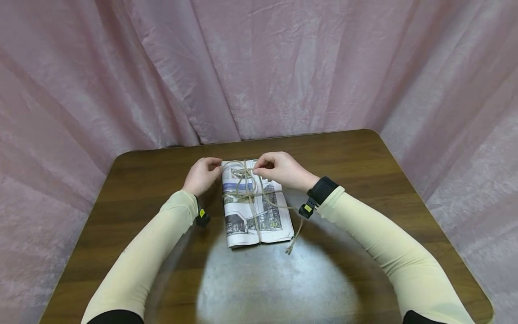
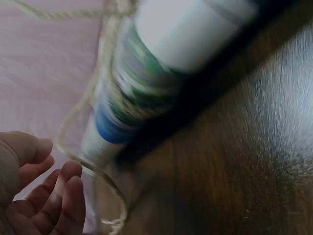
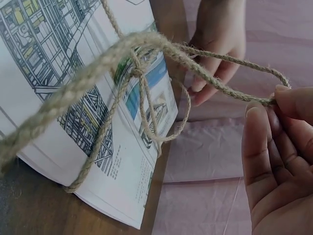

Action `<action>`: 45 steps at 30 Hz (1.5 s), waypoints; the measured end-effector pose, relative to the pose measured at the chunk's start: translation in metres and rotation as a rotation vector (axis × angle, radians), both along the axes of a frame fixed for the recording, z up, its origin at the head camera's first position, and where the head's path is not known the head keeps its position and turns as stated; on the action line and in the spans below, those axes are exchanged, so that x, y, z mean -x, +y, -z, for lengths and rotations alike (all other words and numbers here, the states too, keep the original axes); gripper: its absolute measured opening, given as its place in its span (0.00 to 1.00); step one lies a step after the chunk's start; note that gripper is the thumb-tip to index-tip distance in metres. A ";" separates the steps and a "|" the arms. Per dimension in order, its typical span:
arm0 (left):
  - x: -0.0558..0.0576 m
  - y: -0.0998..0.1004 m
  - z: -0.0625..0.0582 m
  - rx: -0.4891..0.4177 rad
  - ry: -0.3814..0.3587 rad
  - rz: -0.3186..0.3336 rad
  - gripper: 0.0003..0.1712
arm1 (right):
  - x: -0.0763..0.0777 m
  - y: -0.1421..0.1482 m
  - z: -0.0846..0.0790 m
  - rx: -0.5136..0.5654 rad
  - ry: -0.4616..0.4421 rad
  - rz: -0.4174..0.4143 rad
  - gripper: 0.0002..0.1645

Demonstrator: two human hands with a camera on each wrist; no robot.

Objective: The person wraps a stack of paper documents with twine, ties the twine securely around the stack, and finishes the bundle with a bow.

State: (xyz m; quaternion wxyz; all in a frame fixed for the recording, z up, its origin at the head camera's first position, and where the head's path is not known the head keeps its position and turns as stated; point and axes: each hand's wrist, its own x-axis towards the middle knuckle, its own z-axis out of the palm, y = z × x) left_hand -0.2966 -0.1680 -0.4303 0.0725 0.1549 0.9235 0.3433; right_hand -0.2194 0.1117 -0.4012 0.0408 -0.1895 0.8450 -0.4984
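Observation:
A folded stack of newspapers lies on the table, tied crosswise with twine. A knot sits on its upper face, with a twine loop drooping beside it. Over the stack's far part, my right hand pinches a bight of twine between thumb and fingers, drawn out from the knot in the right wrist view. By the far left corner is my left hand, its fingers loosely bent and thumb apart. In the left wrist view, a loose twine end passes close by the fingertips of that hand.
The brown wooden table has rounded corners and a bright glare patch in front of the stack. A frayed twine tail trails off the stack's right side. Pink curtains hang behind the table and at both sides.

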 end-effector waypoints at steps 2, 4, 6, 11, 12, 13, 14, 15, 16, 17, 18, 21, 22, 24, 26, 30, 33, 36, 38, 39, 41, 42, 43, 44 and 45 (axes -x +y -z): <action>0.004 -0.004 0.008 0.053 0.023 -0.019 0.21 | 0.000 -0.003 0.001 0.010 -0.006 -0.007 0.04; 0.005 -0.008 0.012 0.076 0.028 -0.032 0.19 | 0.000 -0.006 0.000 0.022 -0.012 -0.015 0.05; 0.004 -0.011 0.014 0.094 0.031 -0.045 0.17 | -0.001 -0.008 0.000 0.031 -0.021 -0.021 0.05; -0.001 -0.017 0.009 0.087 0.044 -0.056 0.13 | 0.000 -0.010 0.000 0.083 -0.057 -0.038 0.05; -0.003 -0.019 0.007 0.080 0.044 -0.057 0.13 | 0.001 -0.010 0.001 0.096 -0.065 -0.041 0.06; -0.005 -0.020 0.004 0.074 0.042 -0.054 0.14 | 0.001 -0.011 0.001 0.109 -0.073 -0.044 0.06; -0.007 -0.022 0.000 0.068 0.037 -0.052 0.14 | 0.002 -0.011 0.001 0.118 -0.079 -0.046 0.07; -0.010 -0.024 -0.004 0.065 0.036 -0.049 0.14 | 0.002 -0.011 0.002 0.125 -0.084 -0.049 0.08; -0.012 -0.026 -0.008 0.059 0.033 -0.046 0.14 | 0.003 -0.011 0.002 0.132 -0.087 -0.052 0.09; -0.016 -0.028 -0.013 0.053 0.028 -0.045 0.14 | 0.004 -0.011 0.003 0.140 -0.090 -0.055 0.09; -0.019 -0.030 -0.017 0.048 0.024 -0.045 0.14 | 0.005 -0.011 0.003 0.146 -0.092 -0.056 0.10; -0.027 -0.036 -0.031 0.030 0.011 -0.044 0.15 | 0.007 -0.010 0.005 0.156 -0.096 -0.056 0.11; -0.030 -0.038 -0.035 0.018 0.002 -0.043 0.16 | 0.007 -0.009 0.005 0.161 -0.098 -0.055 0.11; -0.036 -0.041 -0.043 -0.007 -0.028 -0.043 0.16 | 0.008 -0.009 0.006 0.172 -0.105 -0.054 0.11; -0.042 -0.043 -0.050 -0.049 -0.076 -0.042 0.16 | 0.008 -0.009 0.006 0.176 -0.111 -0.053 0.10; -0.055 -0.046 -0.054 -0.220 -0.235 -0.043 0.15 | 0.008 -0.010 0.006 0.177 -0.128 -0.053 0.11; -0.066 -0.048 -0.053 -0.358 -0.376 -0.052 0.16 | 0.008 -0.011 0.006 0.180 -0.143 -0.055 0.12; -0.077 -0.049 -0.051 -0.468 -0.508 -0.061 0.18 | 0.008 -0.012 0.007 0.179 -0.150 -0.053 0.14; -0.085 -0.050 -0.050 -0.535 -0.598 -0.070 0.18 | 0.008 -0.012 0.007 0.177 -0.153 -0.053 0.15; -0.088 -0.049 -0.049 -0.569 -0.643 -0.075 0.18 | 0.008 -0.012 0.007 0.176 -0.155 -0.054 0.15; -0.095 -0.048 -0.048 -0.632 -0.727 -0.090 0.16 | 0.008 -0.011 0.007 0.175 -0.157 -0.055 0.15; -0.099 -0.047 -0.047 -0.657 -0.761 -0.095 0.15 | 0.008 -0.011 0.007 0.173 -0.159 -0.054 0.14; -0.102 -0.045 -0.046 -0.681 -0.790 -0.100 0.14 | 0.008 -0.011 0.007 0.171 -0.160 -0.055 0.14; -0.105 -0.042 -0.044 -0.703 -0.816 -0.103 0.13 | 0.008 -0.011 0.007 0.171 -0.162 -0.056 0.14; -0.109 -0.039 -0.041 -0.721 -0.840 -0.103 0.13 | 0.008 -0.010 0.007 0.167 -0.162 -0.055 0.13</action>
